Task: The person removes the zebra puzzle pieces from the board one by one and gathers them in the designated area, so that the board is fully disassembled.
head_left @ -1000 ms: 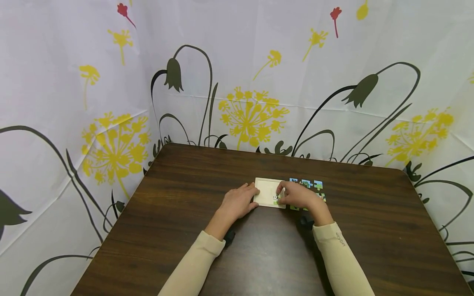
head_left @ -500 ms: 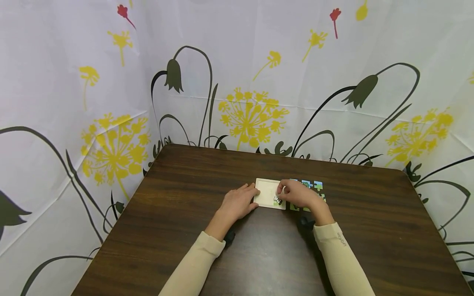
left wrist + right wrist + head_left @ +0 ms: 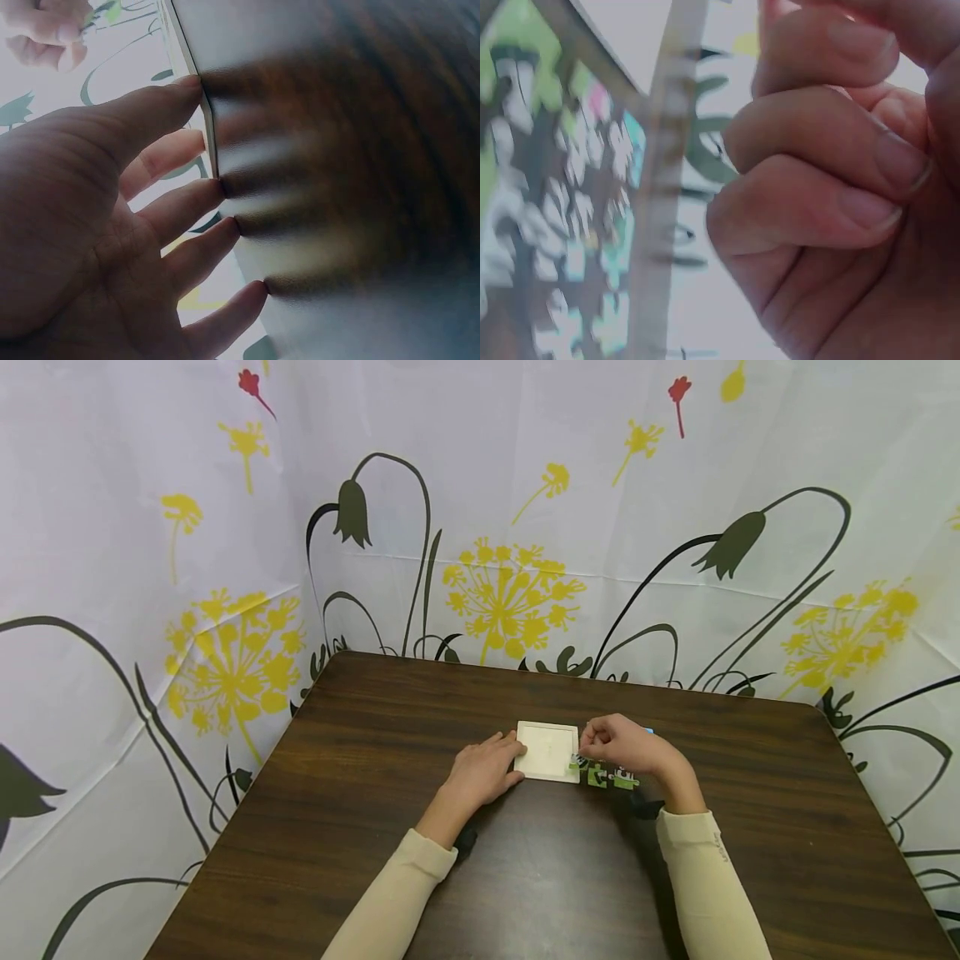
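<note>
The left hand [image 3: 483, 767] rests at the left side of a shallow pale wooden puzzle tray [image 3: 546, 745], its fingers spread and fairly straight. In the left wrist view, the thumb touches the tray edge [image 3: 196, 64] and other fingertips meet the tabletop. Over the tray's lower right corner, the right hand [image 3: 626, 747] pinches a small green, black and white jigsaw piece [image 3: 575, 763] between thumb and index finger. That piece [image 3: 112, 11] also shows by the right fingertips in the left wrist view. The right hand's other fingers [image 3: 810, 195] are curled in.
Right of the tray lie several loose jigsaw pieces [image 3: 625, 778], partly hidden under the right hand; the right wrist view shows these pieces [image 3: 574, 157] blurred, in rows. All sit on a dark wooden table [image 3: 390, 735] with a flowered cloth [image 3: 480, 485] hanging behind.
The right hand has shifted right with the pinched piece, from inside the tray's lower right corner to its right edge. It covers more of the loose pieces. The left hand stays put.
</note>
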Motion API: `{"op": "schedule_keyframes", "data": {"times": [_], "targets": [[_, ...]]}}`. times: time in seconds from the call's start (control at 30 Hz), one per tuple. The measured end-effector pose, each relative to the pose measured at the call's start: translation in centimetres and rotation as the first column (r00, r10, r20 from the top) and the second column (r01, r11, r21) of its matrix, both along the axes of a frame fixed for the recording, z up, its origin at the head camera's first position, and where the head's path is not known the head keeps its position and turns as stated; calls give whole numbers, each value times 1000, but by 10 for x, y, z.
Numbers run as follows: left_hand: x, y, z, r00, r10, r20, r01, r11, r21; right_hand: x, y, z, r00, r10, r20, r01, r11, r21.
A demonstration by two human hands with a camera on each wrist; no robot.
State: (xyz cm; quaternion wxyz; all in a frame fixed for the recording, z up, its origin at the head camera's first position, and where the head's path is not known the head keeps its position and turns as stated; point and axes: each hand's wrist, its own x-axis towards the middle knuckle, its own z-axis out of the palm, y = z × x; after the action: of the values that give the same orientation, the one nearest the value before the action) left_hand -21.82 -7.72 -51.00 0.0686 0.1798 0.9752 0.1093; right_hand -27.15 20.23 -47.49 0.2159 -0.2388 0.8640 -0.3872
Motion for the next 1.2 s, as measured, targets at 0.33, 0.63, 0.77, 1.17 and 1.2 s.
{"op": "schedule_keyframes", "data": {"times": [0.33,0.63,0.77,1.17,1.2], "targets": [[-1,2,1,1000,14,-6,-14,1000,1,3,52,16,1000,-16,9,14,993,120],[0,1,1,1000,20,-4,-20,1000,-1,8,87,14,994,-81,68,65,974,218],[0,1,1,1000,19,-2,-19,1000,4,8,92,11,989,-115,95,89,966,241],[0,1,2,1000,22,9,-22,1000,8,5,97,2,986,-147,75,121,952,280],[0,1,2,1000,21,8,-21,1000,7,5,97,2,987,-145,70,120,952,280]]}}
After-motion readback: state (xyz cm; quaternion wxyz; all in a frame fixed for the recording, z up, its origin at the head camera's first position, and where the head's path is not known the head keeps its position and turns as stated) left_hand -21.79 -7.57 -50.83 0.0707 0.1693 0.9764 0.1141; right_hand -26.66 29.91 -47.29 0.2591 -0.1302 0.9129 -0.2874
